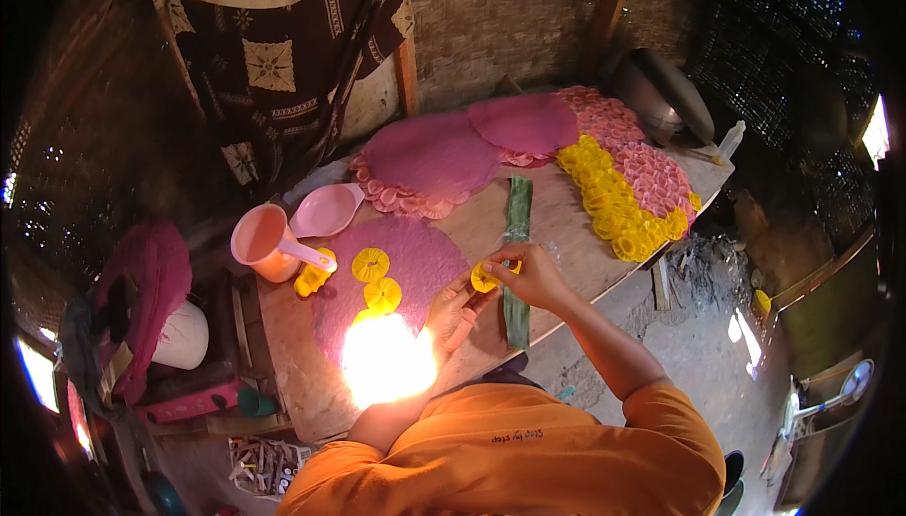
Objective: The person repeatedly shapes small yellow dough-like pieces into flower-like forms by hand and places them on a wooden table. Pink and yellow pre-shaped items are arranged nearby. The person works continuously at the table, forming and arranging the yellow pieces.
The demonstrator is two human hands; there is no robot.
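Both hands meet above the table around a small yellow ruffled disc (pixel 484 278). My left hand (pixel 453 314) supports it from below with its fingertips, and my right hand (pixel 534 277) pinches its upper side. Behind the right hand a green leaf strip (pixel 519 325) lies across the wooden table (pixel 566 233). To the left, a round magenta sheet (pixel 417 247) bears several yellow ruffled discs (pixel 382 294) in a column, the lowest partly hidden by a bright glare. A yellow piece (pixel 312 277) lies beside the sheet, under the handle of a pink-orange plastic dipper (pixel 262 240).
A pink bowl (pixel 327 210) stands by the dipper. At the back lie magenta sheets (pixel 432 155) over pink ruffled pieces (pixel 655 176), beside a heap of yellow ones (pixel 609 194). A metal pot (pixel 655 102) and a clear bottle (pixel 730 141) stand at the far right.
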